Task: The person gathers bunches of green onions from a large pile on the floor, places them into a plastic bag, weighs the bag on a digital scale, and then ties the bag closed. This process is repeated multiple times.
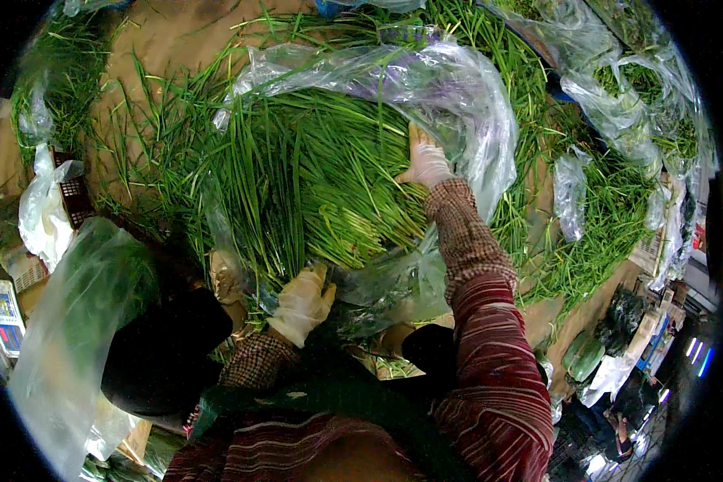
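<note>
A large heap of long green leafy stalks, perhaps garlic chives, lies in an open clear plastic bag. My right hand, in a pale thin glove, rests spread on the heap's right side, against the inside of the bag. The thumb points left and the fingers point away from me. My left hand, also gloved, is at the near end of the heap, touching the lower stalk ends. Its thumb and forefinger are apart; the other fingers are hidden. Pale cut ends lie between the hands.
Loose leaves cover the brown surface on both sides. A crumpled clear bag lies at right. Large bags of greens stand far right. At left are a hanging plastic sheet, a white bag and a dark crate.
</note>
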A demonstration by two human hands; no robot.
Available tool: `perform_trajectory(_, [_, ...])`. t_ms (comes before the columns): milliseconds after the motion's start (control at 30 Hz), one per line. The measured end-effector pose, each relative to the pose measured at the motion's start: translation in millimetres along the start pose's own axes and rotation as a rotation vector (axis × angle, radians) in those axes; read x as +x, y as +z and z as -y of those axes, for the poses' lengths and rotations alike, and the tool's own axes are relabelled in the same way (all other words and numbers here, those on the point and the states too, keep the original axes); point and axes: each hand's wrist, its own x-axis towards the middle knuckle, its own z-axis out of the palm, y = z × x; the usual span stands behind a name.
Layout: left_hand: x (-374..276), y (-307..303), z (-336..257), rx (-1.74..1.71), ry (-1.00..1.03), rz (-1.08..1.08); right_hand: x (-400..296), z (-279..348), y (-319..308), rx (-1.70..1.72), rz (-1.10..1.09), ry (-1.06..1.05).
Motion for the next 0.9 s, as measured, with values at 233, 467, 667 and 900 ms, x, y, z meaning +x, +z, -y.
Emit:
perform_trajectory(233, [4, 7, 7, -0.109, 0.071, 0.004, -21, -12, 3, 0.071, 0.12, 0.077])
perform_trajectory(467, [11, -10, -4, -0.316, 0.098, -0.095, -2, -1, 3, 0.146, 0.255, 0.274])
perform_trajectory(667, [49, -33, -50, -1.309, -0.001, 0.007, -26, 25, -46, 0.108, 0.234, 0.21])
perform_trajectory(900, [71, -13, -53, -2.136, -0.059, 0.289, -132, 121, -23, -0.627, -0.491, -0.218])
